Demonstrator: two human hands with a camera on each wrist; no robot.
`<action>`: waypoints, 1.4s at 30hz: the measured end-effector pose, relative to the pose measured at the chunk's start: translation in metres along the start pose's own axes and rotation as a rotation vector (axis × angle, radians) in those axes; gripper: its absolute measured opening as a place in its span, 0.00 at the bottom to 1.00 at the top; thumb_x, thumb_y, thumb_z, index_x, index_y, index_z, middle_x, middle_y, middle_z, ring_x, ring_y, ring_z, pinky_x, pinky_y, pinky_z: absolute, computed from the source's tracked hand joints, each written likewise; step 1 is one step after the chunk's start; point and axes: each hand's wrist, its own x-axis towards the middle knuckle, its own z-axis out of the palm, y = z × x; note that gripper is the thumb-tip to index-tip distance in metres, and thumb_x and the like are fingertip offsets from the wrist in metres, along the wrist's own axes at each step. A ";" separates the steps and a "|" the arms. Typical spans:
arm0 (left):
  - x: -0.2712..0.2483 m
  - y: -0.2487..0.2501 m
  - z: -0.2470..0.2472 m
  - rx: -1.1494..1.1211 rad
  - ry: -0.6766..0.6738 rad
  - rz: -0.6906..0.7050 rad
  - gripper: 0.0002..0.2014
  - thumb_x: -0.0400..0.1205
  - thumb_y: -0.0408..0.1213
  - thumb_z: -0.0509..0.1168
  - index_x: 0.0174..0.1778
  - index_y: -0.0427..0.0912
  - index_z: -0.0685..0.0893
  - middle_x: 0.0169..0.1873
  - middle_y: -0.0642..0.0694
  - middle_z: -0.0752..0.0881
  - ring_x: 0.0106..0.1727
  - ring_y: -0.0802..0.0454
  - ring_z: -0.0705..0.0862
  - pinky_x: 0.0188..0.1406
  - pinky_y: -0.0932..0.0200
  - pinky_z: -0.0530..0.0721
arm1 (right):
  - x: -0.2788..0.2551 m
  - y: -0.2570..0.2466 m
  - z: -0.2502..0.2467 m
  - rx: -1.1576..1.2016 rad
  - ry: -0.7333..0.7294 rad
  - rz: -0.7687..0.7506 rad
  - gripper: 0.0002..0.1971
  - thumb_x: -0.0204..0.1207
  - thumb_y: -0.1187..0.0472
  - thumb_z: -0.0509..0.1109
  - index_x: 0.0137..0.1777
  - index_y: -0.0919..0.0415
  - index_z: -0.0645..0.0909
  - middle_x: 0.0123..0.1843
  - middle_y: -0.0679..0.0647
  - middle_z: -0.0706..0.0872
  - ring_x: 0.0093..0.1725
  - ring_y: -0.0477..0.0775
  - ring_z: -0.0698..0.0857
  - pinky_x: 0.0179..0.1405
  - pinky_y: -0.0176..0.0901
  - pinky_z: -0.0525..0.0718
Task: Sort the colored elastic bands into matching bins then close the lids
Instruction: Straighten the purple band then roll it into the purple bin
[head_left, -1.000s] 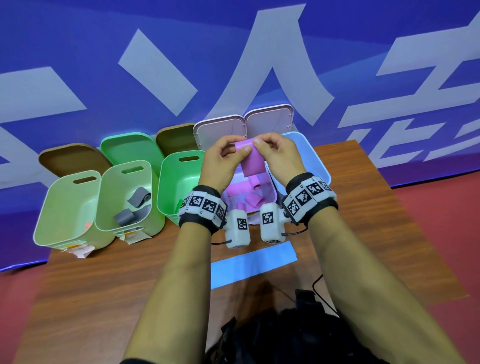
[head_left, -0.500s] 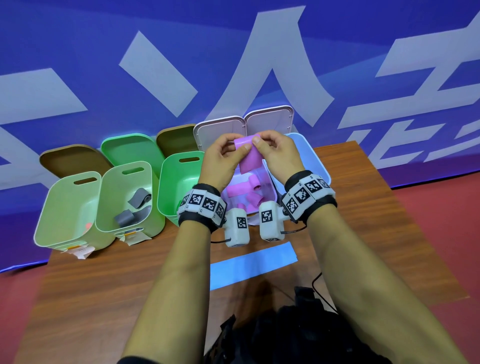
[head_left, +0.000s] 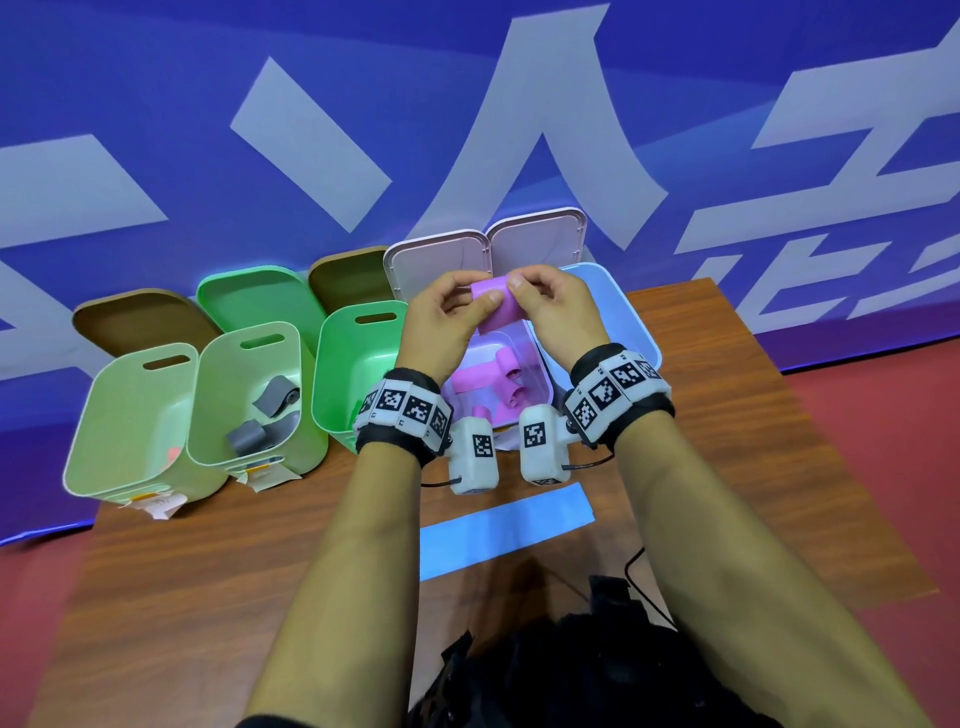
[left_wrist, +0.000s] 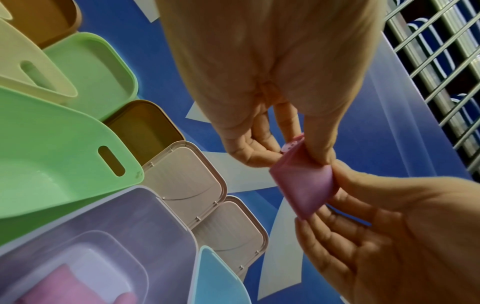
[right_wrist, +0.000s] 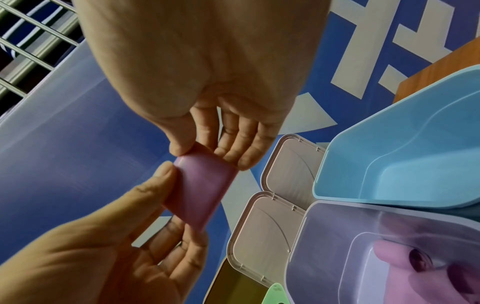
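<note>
**Pink band pinched over the lilac bin**

Our left hand (head_left: 449, 317) and right hand (head_left: 556, 312) both pinch the pink band (head_left: 497, 306) between thumb and fingertips, each at one upper corner, so that it hangs just above the centre of the frame. Directly beneath it sits the lilac bin (head_left: 540, 364), already holding several pink bands (head_left: 493, 384); our wrists cover its near rim.

Just right of it stands the blue bin (head_left: 631, 312), largely behind our right hand. To the left run three green bins: the bright green bin (head_left: 353, 374) beside our left wrist, then a pale one holding grey bands (head_left: 270, 415), then another pale one at the far left. Every lid stands open behind its bin, the two pinkish lids (head_left: 488, 249) in the upper centre.

The wrist views show what the head view hides: in the left wrist view the spare fingers (left_wrist: 259, 131) of our left hand curl behind the band, and the right wrist view looks into the blue bin's pale interior.

The bins rest on a wooden table (head_left: 208, 597) with a blue strip (head_left: 504, 525) lying below our wrists. A blue banner (head_left: 467, 104) with white lettering fills the upper frame; red floor shows at the right.
</note>
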 end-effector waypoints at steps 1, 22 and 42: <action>0.000 0.000 0.000 0.005 -0.001 0.004 0.08 0.80 0.31 0.73 0.54 0.39 0.86 0.47 0.34 0.89 0.47 0.47 0.87 0.54 0.50 0.87 | -0.001 0.001 0.000 0.002 -0.005 0.003 0.04 0.84 0.59 0.69 0.52 0.56 0.86 0.47 0.51 0.88 0.49 0.49 0.86 0.58 0.44 0.85; 0.013 -0.029 0.003 0.023 0.064 -0.072 0.10 0.84 0.39 0.69 0.49 0.34 0.86 0.27 0.52 0.86 0.30 0.60 0.84 0.36 0.67 0.80 | 0.003 0.016 0.002 0.048 -0.084 0.092 0.06 0.85 0.57 0.68 0.56 0.58 0.84 0.42 0.50 0.88 0.35 0.41 0.86 0.45 0.35 0.84; 0.031 -0.062 -0.002 0.025 -0.013 -0.149 0.10 0.87 0.38 0.64 0.47 0.40 0.89 0.26 0.52 0.80 0.28 0.54 0.71 0.32 0.63 0.73 | 0.028 0.038 0.019 -0.085 -0.121 0.157 0.12 0.83 0.52 0.69 0.39 0.53 0.85 0.31 0.48 0.82 0.31 0.47 0.80 0.44 0.48 0.84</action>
